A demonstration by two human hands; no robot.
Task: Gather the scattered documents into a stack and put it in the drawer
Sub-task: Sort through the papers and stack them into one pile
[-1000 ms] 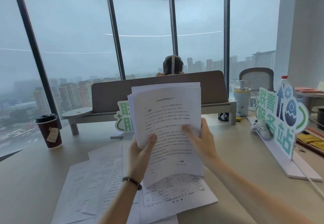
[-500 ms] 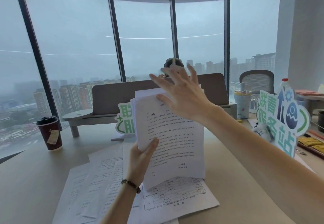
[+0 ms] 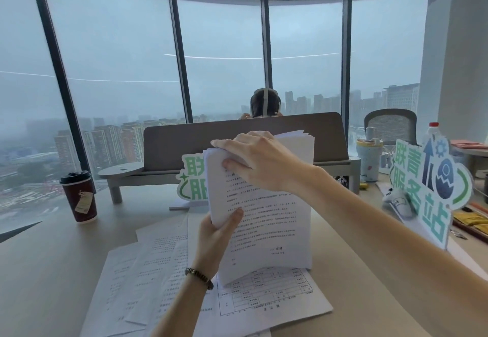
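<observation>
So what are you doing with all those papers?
A person is tidying papers into one stack. The left hand grips the stack of documents by its left edge and holds it upright, its bottom edge on the sheets lying on the desk. The right hand curls over the top edge, as if squaring it. More loose sheets lie spread on the desk underneath, not gathered yet. No drawer is in view. A coffee cup stands to the left.
</observation>
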